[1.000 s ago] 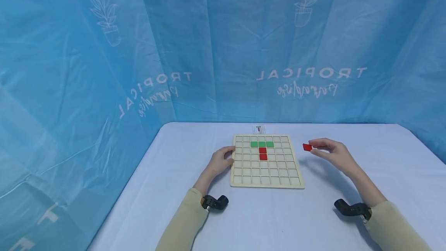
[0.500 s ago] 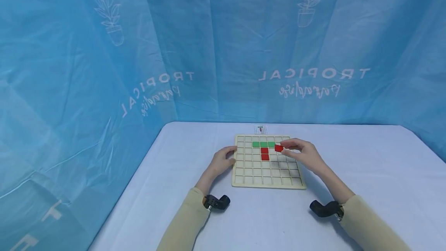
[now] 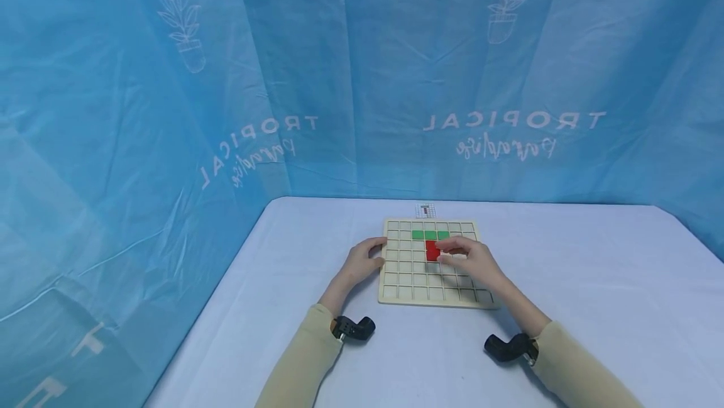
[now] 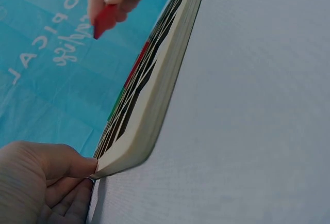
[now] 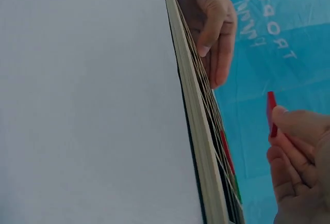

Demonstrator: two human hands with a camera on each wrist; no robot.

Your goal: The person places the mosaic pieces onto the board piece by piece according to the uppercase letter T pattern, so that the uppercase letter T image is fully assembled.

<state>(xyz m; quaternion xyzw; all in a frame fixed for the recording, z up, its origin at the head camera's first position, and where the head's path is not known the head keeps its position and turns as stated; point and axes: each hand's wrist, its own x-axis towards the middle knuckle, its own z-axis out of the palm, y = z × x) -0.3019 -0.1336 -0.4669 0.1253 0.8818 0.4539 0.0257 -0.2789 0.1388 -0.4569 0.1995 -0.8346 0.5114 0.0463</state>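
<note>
My right hand (image 3: 472,263) pinches a red square tile (image 5: 271,114) between thumb and fingertips. The tile is raised above a pale wooden grid board (image 3: 407,295); in the head view it overlaps the red tiles laid there. Three green tiles (image 3: 430,235) form a row near the board's far side, and below their middle one the red tiles (image 5: 227,152) continue downward, partly hidden. At the board's left edge, my left hand (image 3: 359,261) holds on with thumb and fingers, the thumb (image 4: 80,167) touching the rim in the left wrist view.
A small printed grid card (image 3: 425,210) with a T-shaped pattern lies just behind the board. White cloth (image 3: 317,226) covers the table. Blue printed curtains (image 3: 384,81) hang behind it and along the left side.
My right hand has carried the red tile leftward from beside the board to over the column of red tiles. The left hand has stayed at the board's left edge.
</note>
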